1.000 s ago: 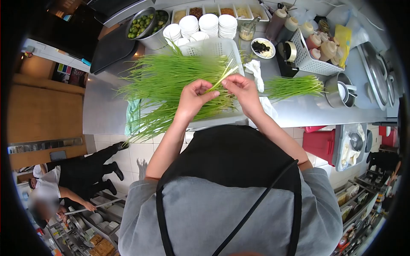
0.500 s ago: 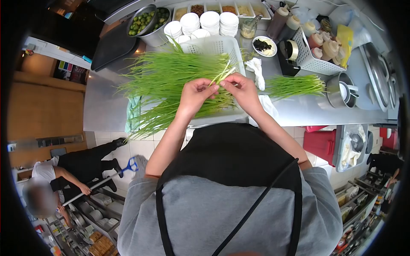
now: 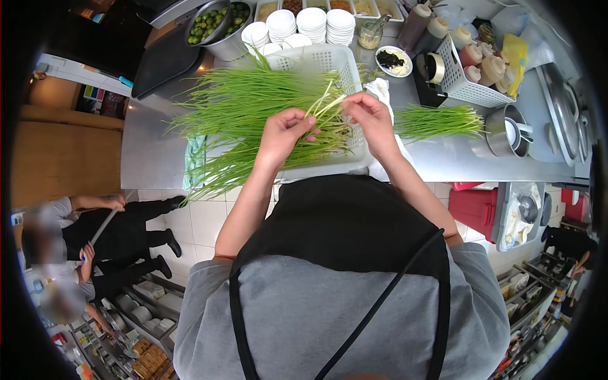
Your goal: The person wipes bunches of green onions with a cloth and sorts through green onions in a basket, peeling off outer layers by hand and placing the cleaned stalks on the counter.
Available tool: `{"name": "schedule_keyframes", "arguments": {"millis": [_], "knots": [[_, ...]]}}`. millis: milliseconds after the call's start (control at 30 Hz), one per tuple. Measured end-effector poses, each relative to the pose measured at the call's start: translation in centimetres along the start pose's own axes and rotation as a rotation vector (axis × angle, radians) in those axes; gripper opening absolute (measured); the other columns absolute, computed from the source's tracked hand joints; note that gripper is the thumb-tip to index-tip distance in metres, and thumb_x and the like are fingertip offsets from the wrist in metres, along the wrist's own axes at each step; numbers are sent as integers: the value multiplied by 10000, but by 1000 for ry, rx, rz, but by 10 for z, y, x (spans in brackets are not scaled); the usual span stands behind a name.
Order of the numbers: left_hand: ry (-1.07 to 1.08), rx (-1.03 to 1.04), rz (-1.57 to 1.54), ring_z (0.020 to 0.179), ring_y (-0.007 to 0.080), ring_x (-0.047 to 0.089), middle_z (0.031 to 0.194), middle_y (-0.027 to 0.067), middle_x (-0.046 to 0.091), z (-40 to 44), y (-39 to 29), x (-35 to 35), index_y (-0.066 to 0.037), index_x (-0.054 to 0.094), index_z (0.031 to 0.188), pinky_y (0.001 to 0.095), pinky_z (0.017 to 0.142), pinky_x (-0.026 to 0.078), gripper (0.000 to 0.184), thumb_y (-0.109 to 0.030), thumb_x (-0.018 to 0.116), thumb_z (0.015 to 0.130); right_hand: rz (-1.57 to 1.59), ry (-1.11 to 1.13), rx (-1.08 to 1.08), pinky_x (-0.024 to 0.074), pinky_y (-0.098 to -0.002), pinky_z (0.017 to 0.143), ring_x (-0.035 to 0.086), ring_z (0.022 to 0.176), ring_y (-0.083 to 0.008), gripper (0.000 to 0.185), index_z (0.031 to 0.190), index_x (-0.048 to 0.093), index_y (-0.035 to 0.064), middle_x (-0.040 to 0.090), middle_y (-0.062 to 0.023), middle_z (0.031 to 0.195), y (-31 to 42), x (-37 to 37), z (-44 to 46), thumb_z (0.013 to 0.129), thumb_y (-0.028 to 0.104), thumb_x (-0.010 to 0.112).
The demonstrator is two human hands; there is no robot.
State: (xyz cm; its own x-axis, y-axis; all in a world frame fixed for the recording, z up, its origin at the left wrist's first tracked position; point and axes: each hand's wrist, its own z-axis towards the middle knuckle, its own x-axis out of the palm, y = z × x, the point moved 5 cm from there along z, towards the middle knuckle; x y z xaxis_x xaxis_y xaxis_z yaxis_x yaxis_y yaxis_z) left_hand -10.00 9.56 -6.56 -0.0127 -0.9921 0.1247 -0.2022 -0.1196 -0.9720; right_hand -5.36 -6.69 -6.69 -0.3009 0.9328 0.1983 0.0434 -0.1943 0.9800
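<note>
A large heap of long green chives (image 3: 253,101) fills a white perforated plastic basket (image 3: 345,60) on the counter, with the leaves hanging over its left side. Above the heap, my left hand (image 3: 285,134) is closed on a few chive stalks (image 3: 324,104), whose pale ends point up and right. The thumb and fingers of my right hand (image 3: 370,120) pinch close to those pale ends. To the right of my right hand, a smaller bundle of chives (image 3: 440,121) lies on the steel counter, beside a crumpled white cloth (image 3: 380,92).
Behind the basket stand stacked white bowls (image 3: 310,25) and a pot of limes (image 3: 212,28). A dish (image 3: 393,61), a tape dispenser (image 3: 432,85), a basket of squeeze bottles (image 3: 468,79) and a metal pot (image 3: 505,133) stand rightward. People (image 3: 95,234) are on the floor at left.
My right hand has moved slightly right, away from my left hand, which has shifted a little left and still holds the stalks. At left, a second person has come into view.
</note>
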Motion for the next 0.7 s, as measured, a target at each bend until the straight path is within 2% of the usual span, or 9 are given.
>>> {"name": "schedule_keyframes", "arguments": {"millis": [400,467,567,700], "knots": [[16,-56,-16,693,124,574,729,48,583,-3,1,-2,0,557,822,235,596,451,96,-96,554,813,14,-107,69,376,-197,624,513,719,-49,115,835,581,77,563,33,784,3,-27,8,814,186,551],[9,-103,-24,677,114,566,737,44,584,-2,4,1,1,562,851,224,593,441,109,-99,563,808,115,-136,154,378,-197,629,512,719,-49,138,851,581,76,564,31,788,-5,-25,7,814,207,564],[39,-103,24,645,93,545,732,36,581,0,2,3,1,564,877,212,585,429,131,-103,577,799,95,-146,190,377,-199,636,511,726,-49,129,856,584,79,567,27,784,-10,-24,8,812,200,570],[29,-65,82,593,70,507,692,26,576,7,1,8,0,573,862,200,555,407,133,-111,588,791,-3,-84,111,384,-217,618,513,705,-54,112,830,589,61,566,27,768,-9,-23,14,811,169,573]]}}
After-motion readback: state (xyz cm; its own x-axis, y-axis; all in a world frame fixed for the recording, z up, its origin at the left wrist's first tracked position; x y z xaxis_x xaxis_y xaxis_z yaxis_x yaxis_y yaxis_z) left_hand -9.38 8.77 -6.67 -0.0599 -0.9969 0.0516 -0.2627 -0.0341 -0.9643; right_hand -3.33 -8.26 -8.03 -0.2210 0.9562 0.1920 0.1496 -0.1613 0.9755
